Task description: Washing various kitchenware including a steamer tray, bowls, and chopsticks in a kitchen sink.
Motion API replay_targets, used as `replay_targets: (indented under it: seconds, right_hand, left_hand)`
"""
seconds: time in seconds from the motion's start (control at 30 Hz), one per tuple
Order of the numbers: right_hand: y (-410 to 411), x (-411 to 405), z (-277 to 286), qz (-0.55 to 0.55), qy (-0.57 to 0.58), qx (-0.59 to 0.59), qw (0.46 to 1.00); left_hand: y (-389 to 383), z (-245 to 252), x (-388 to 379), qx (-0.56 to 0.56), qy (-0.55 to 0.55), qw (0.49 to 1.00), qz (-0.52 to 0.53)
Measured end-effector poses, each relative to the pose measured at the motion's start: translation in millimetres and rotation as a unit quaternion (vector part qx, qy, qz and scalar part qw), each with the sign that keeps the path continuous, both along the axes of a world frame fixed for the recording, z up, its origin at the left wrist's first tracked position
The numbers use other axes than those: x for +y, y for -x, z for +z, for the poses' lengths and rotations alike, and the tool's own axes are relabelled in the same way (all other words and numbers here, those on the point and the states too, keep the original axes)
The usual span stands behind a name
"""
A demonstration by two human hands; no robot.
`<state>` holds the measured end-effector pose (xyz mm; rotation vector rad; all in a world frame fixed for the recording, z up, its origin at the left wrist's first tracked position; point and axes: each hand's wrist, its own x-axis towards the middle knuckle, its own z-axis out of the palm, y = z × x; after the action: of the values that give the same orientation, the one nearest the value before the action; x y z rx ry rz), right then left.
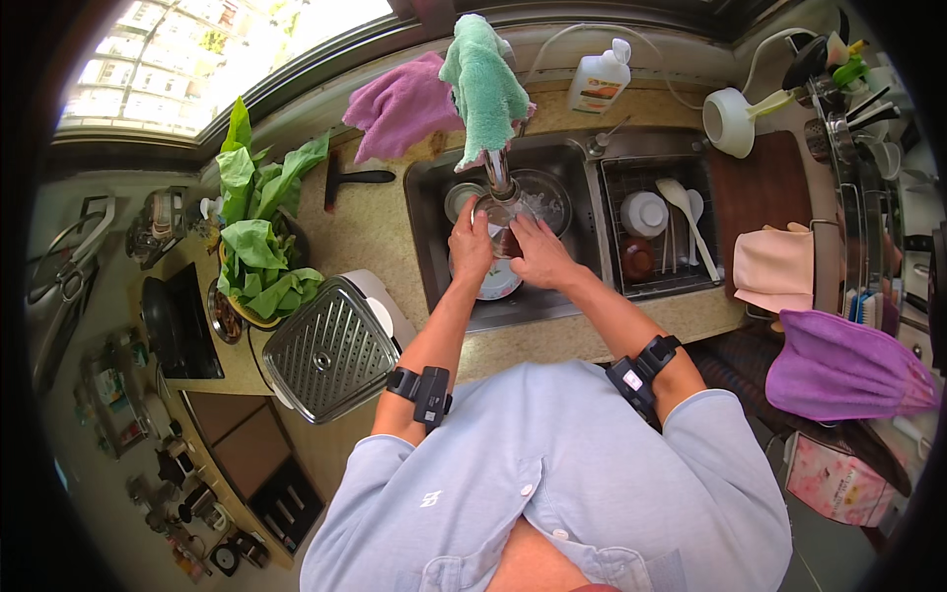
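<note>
Over the left basin of a steel sink, below the faucet, my left hand grips the side of a clear glass bowl or dish. My right hand lies with its fingers spread on the dish's right side; whether it grips or only touches is not plain. Beneath the hands, a white bowl with a floral pattern sits in the basin. Behind them are a round lid or dish at the left and a large round clear vessel at the right. The hands hide part of these.
A green cloth hangs over the faucet, a pink cloth beside it. To the right, a wire rack holds bowls and a ladle. Leafy greens, a squeegee and a perforated steel tray stand left. A white bottle stands behind.
</note>
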<state>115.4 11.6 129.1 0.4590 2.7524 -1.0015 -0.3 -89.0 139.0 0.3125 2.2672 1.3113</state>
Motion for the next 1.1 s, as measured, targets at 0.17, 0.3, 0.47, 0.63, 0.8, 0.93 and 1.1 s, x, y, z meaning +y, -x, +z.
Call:
replay_targets:
  seconds: [0.17,0.3,0.47,0.63,0.8,0.93,1.1]
  right_hand:
    - [10,12,11,0.032,0.039,0.005,0.999]
    - [4,2,9,0.085,0.051,0.124,0.987]
    - [7,18,17,0.122,0.040,0.090,0.988]
    - [1,32,-10,0.119,0.038,0.003,0.992]
    - [37,85,-26,-0.130,0.118,0.074,0.982]
    - [80,115,-32,-0.171,0.145,0.165,0.960]
    - [104,144,-69,-0.142,0.246,0.088,0.955]
  left_hand:
    - [7,-8,-4,0.059,-0.052,0.993,-0.092]
    - [14,-12,6,0.029,-0.025,0.997,-0.066]
    - [22,12,17,-0.021,0.058,0.989,-0.137]
    - [25,8,28,0.055,0.110,0.986,-0.111]
    - [19,-27,35,0.071,0.118,0.973,-0.185]
    - [10,-19,57,0.193,0.154,0.913,-0.326]
    - [8,1,96,0.297,0.159,0.834,-0.437]
